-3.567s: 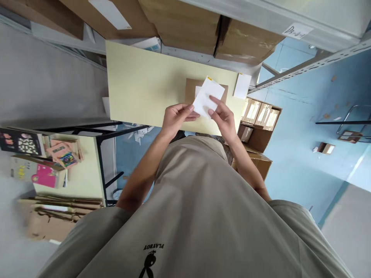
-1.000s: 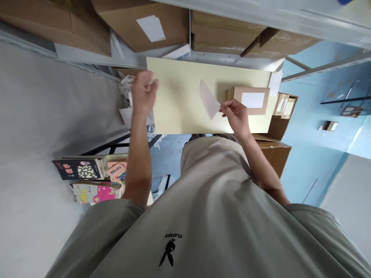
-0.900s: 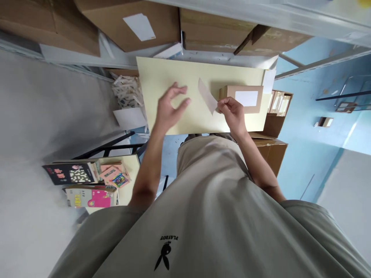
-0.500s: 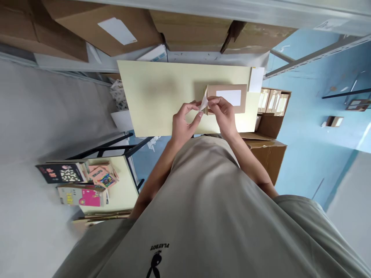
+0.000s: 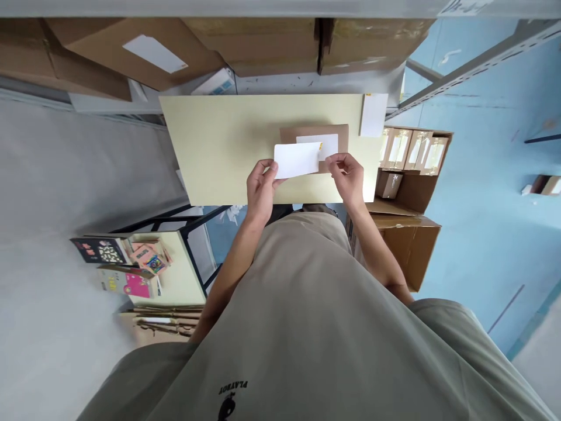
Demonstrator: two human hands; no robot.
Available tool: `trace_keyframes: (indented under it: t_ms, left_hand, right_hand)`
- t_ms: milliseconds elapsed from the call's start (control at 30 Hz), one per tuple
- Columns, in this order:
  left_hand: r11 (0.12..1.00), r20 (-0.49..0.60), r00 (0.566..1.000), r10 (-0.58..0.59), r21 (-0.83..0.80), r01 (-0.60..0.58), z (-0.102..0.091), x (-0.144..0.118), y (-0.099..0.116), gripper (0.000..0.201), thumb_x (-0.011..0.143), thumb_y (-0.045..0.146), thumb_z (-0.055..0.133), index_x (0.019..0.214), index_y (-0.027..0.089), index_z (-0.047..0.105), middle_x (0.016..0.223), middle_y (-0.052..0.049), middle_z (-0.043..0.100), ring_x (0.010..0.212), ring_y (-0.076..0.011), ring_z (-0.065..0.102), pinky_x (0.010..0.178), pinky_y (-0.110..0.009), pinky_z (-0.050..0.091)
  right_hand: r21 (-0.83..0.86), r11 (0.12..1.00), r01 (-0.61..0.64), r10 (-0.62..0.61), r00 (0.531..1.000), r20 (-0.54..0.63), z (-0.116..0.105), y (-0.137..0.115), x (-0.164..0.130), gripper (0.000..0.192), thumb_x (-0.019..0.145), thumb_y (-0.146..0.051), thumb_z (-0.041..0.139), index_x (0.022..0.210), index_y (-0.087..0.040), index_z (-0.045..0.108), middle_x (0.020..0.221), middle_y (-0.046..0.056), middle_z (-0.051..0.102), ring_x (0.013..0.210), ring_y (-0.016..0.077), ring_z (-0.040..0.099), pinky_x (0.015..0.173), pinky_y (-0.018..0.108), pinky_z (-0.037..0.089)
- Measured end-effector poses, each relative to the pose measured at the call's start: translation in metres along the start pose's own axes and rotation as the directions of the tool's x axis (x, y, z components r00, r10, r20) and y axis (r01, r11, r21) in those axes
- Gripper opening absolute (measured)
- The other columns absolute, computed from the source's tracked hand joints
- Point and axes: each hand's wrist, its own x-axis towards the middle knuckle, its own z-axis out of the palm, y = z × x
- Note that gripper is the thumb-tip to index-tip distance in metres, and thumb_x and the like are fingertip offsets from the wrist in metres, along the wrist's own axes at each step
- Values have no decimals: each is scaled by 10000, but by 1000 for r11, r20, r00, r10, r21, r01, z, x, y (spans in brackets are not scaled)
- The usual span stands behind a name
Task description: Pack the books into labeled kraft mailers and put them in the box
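Note:
I hold a white label sheet (image 5: pixel 297 159) flat between both hands, just above the pale yellow table (image 5: pixel 219 146). My left hand (image 5: pixel 259 190) pinches its left edge and my right hand (image 5: pixel 347 175) grips its right end, where a small yellow mark shows. Behind the sheet a flat brown cardboard box (image 5: pixel 337 131) lies on the table with a white label (image 5: pixel 324 142) stuck on its top.
A white paper slip (image 5: pixel 373 114) lies at the table's far right corner. Large cardboard cartons (image 5: pixel 263 41) fill the shelf beyond. An open carton of small boxes (image 5: pixel 409 155) stands right of the table. A lower table with colourful booklets (image 5: pixel 127 269) stands to the left.
My left hand swung out to the left, then came back to the paper my right hand held. Both hands now hold a flat white sheet. The brown box now carries a white label.

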Motion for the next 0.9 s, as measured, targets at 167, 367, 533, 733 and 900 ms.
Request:
trace_keyframes:
  t_ms: [167,367,533,733,900]
  left_hand:
    - [1000,17,1000,-22,-10,22,14,-3,6,662,1046,959,609,1161,309,651,1272,-106,838,1361,-324,810,1048,-475,727]
    - [999,-78,997,-26,26,28,19,1,-9,635,1019,926,683,1110,300,632,1120,-78,805,1248,-303,812,995,-448,719]
    - [986,-236,969,-79,123,111,9,2,-47,548,960,809,783,1033,285,642,1001,-47,749,1072,-258,772,891,-379,712]
    - [980,-163,981,-101,156,127,3,-2,-69,513,948,775,799,934,283,655,864,-29,710,850,-225,716,789,-366,681]
    - [976,-36,999,4,219,4,16,40,-63,411,981,656,833,892,280,693,858,-35,753,872,-237,753,864,-383,661]
  right_hand:
    - [-12,1000,-15,17,994,104,-8,23,11,601,965,-884,759,1012,-285,728,1000,51,743,961,225,682,852,406,623]
    - [2,1000,29,-29,994,103,-5,20,10,565,1015,-839,733,941,-282,677,963,35,710,920,208,669,881,399,619]
    - [-106,980,171,-147,968,201,-3,3,-24,404,1077,-683,766,959,-298,738,1049,53,759,983,243,710,905,422,634]
    - [-173,967,188,-151,967,205,-8,13,-34,419,1089,-691,764,948,-297,749,1058,61,771,881,236,692,873,437,637]
    - [-161,976,149,-142,989,51,-30,39,21,536,1042,-830,758,979,-298,738,1070,63,788,918,233,716,918,430,638]
